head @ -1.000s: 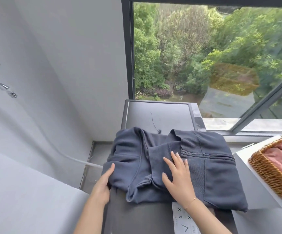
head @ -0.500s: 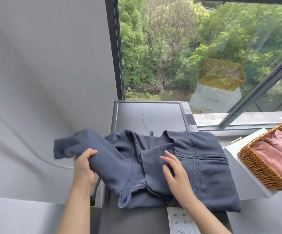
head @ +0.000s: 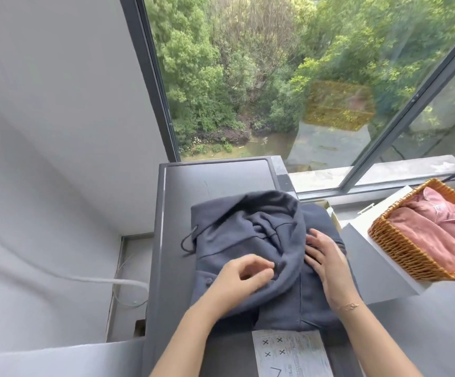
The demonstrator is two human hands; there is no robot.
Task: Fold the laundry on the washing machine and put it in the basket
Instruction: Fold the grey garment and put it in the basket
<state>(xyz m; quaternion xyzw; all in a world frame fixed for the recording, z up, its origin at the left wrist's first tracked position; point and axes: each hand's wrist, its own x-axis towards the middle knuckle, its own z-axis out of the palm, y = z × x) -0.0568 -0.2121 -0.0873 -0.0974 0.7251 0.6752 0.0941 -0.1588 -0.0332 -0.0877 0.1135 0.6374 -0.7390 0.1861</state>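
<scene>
A dark blue hoodie (head: 248, 227) lies bunched on the grey washing machine top (head: 215, 178), its hood folded over toward me and a drawstring hanging off at the left. My left hand (head: 245, 276) pinches the hood's edge near the middle of the pile. Flat on the right half of the garment rests my right hand (head: 327, 257), fingers straight. The wicker basket (head: 400, 246) stands to the right on a white box, with a folded pink garment (head: 433, 229) in it.
A white printed label (head: 291, 352) lies on the machine's near edge. A grey wall and a white hose (head: 106, 281) are at the left. A large window (head: 302, 77) with a sill runs behind the machine. A white box (head: 378, 268) carries the basket.
My left hand brought the sleeve and hood in from the left and over the garment's middle. The right hand shifted right and stays flat on the fabric. The camera moved closer.
</scene>
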